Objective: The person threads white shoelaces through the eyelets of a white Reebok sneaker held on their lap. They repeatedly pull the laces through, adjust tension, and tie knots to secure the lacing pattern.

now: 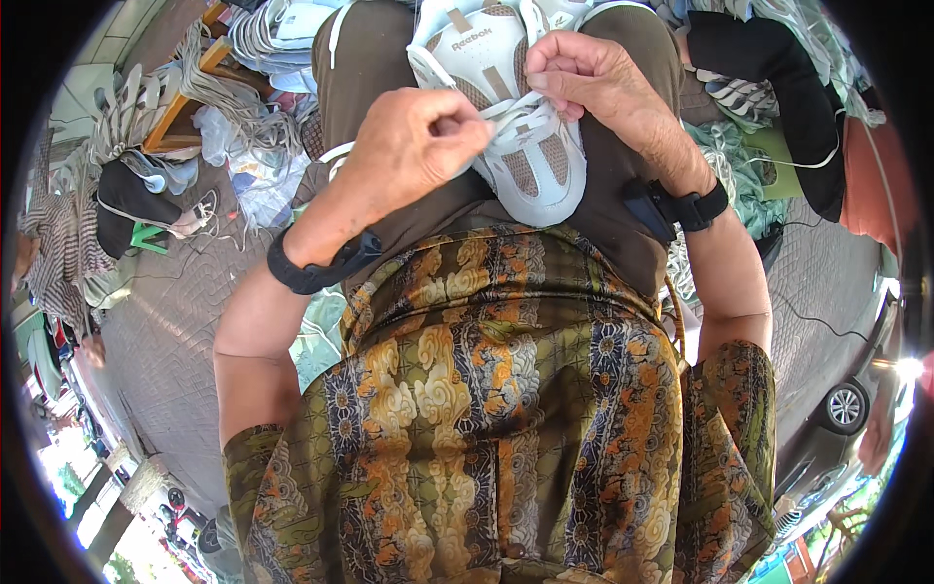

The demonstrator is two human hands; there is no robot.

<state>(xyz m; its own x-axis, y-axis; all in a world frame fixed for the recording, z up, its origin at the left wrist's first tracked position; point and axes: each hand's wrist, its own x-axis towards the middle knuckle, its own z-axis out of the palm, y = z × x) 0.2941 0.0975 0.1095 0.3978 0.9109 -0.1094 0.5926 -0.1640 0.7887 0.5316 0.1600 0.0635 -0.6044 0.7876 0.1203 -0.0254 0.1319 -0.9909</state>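
A pale grey sneaker (535, 185) with brown mesh panels lies between my thighs, its toe toward my belly and its tongue upward. White shoelace (520, 115) crosses the lower eyelets in a loose tangle. My left hand (413, 146) is closed in a pinch over the sneaker's left side, with lace at the fingertips. On the other side my right hand (589, 83) pinches with thumb and forefinger beside the tongue, where lace runs to its fingers. The exact grip on each strand is partly hidden by the fingers. Both wrists wear black bands.
Bundles of laces (243, 107) hang over a wooden stool (195, 83) at the left, near stacked shoe parts (282, 39) and clear plastic bags (258, 170). Green plastic (754, 175) lies at the right. Other people sit nearby on both sides. A car (846, 409) stands far right.
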